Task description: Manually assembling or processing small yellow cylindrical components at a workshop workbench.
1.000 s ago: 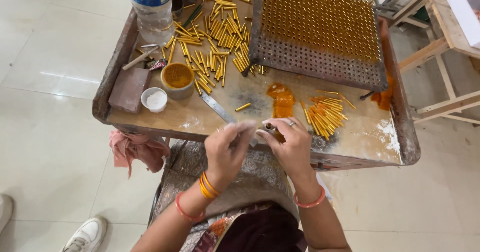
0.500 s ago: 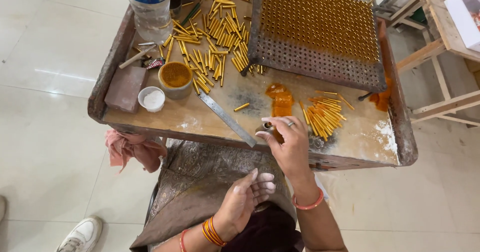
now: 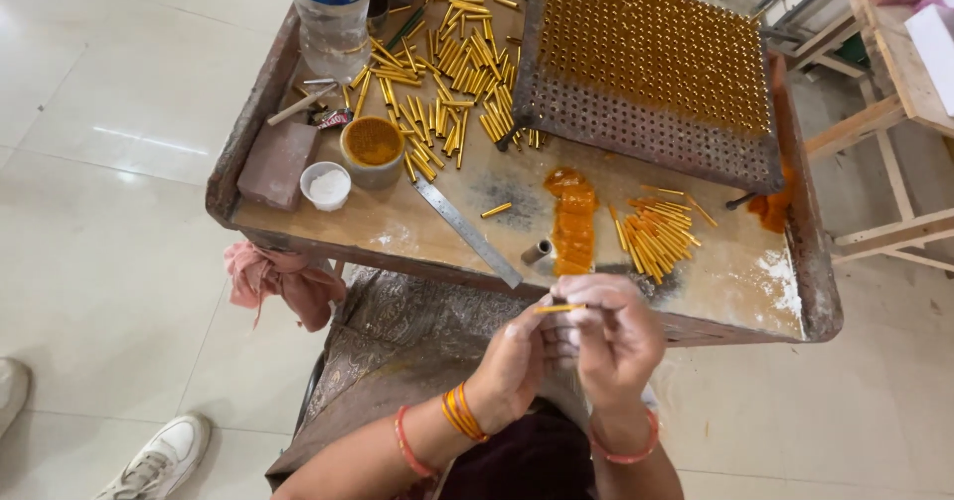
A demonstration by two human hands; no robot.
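Work table (image 3: 755, 291) stood just ahead of both hands | perforated metal rack (image 3: 646, 73) of gold tubes lay farther ahead | steel ruler (image 3: 467, 230) lay ahead-left | left hand (image 3: 517, 361) and right hand (image 3: 616, 336) were pressed together, fingertips pinching one thin gold tube (image 3: 558, 308) between them, level, above the lap.

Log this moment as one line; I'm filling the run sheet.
left hand: pinching gold tube | right hand: same tube | over tray table
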